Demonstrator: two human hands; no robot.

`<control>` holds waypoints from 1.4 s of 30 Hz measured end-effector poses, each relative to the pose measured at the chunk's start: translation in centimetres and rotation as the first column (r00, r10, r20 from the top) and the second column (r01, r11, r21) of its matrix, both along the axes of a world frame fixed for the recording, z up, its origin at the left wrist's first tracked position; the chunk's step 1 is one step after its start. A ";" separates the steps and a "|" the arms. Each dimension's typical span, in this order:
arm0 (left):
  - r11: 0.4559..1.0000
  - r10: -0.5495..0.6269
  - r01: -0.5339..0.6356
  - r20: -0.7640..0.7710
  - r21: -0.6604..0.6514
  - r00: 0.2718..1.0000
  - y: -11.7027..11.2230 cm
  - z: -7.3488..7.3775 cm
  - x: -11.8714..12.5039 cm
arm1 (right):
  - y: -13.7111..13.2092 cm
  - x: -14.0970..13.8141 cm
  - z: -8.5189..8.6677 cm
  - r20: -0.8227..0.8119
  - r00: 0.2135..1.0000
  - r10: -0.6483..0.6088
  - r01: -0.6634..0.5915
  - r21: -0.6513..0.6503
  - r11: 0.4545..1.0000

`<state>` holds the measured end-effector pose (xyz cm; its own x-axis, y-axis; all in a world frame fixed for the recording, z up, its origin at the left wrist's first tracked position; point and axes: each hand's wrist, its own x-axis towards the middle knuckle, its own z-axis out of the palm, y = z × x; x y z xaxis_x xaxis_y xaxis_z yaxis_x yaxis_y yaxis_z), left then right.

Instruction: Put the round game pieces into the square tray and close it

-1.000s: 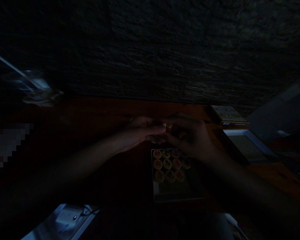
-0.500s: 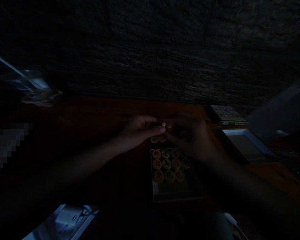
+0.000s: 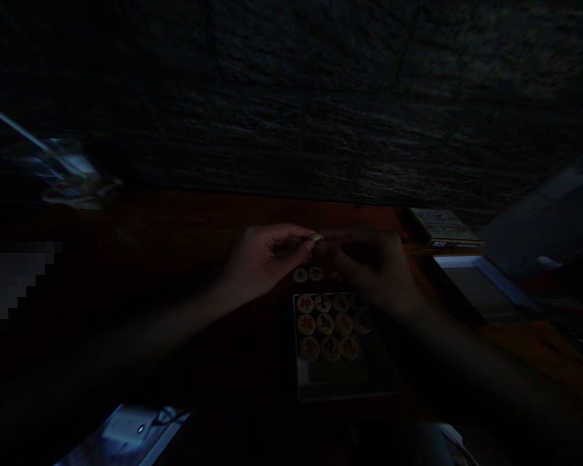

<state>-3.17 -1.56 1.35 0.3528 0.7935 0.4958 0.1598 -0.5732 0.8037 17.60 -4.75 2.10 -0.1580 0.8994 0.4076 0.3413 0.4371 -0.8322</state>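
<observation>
The scene is very dark. My left hand (image 3: 262, 259) and my right hand (image 3: 376, 272) meet over a reddish wooden table (image 3: 184, 239), just beyond a small shallow box (image 3: 342, 385). The box holds several round pale Chinese chess pieces (image 3: 325, 323) with red and black characters, laid in rows at its far end. Two loose pieces (image 3: 308, 274) lie on the table between the box and my hands. My left fingers are curled, the thumb and fingertips pinching something small and pale. My right fingers are curled too; what they hold is hidden in shadow.
A white-framed tray or lid (image 3: 480, 288) and a flat printed box (image 3: 442, 226) lie at the right. Clear plastic wrapping (image 3: 68, 175) sits far left. A pale object (image 3: 126, 433) is at the near edge. A dark stone wall (image 3: 291, 97) rises behind.
My hands have lifted slightly away from the box, uncovering the two loose pieces on the table. The view has shifted down a little.
</observation>
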 end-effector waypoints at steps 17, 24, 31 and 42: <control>0.987 -0.139 0.140 0.011 -0.075 0.990 0.1 -1.1 -0.1 | 0.3 -0.7 0.0 -0.316 0.947 -0.059 -0.062 -0.357 0.932; 0.968 -0.149 0.162 0.082 -0.190 0.985 0.2 -0.9 -0.1 | 0.4 -0.8 -0.1 -0.350 0.936 -0.036 -0.102 -0.367 0.925; 0.977 -0.176 0.183 0.071 -0.113 0.982 0.3 -1.2 -0.3 | 0.5 -1.1 -0.2 -0.424 0.905 -0.005 -0.198 -0.433 0.880; 0.977 -0.141 0.156 0.107 -0.148 0.984 0.2 -0.3 0.0 | -0.1 -0.9 0.6 -0.385 0.918 0.094 -0.249 -0.376 0.892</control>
<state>-3.19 -1.37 1.06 0.4296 0.8055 0.4081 0.0004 -0.4521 0.8920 16.71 -4.88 2.74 -0.2432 0.9677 0.0661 -0.0522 0.0549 -0.9971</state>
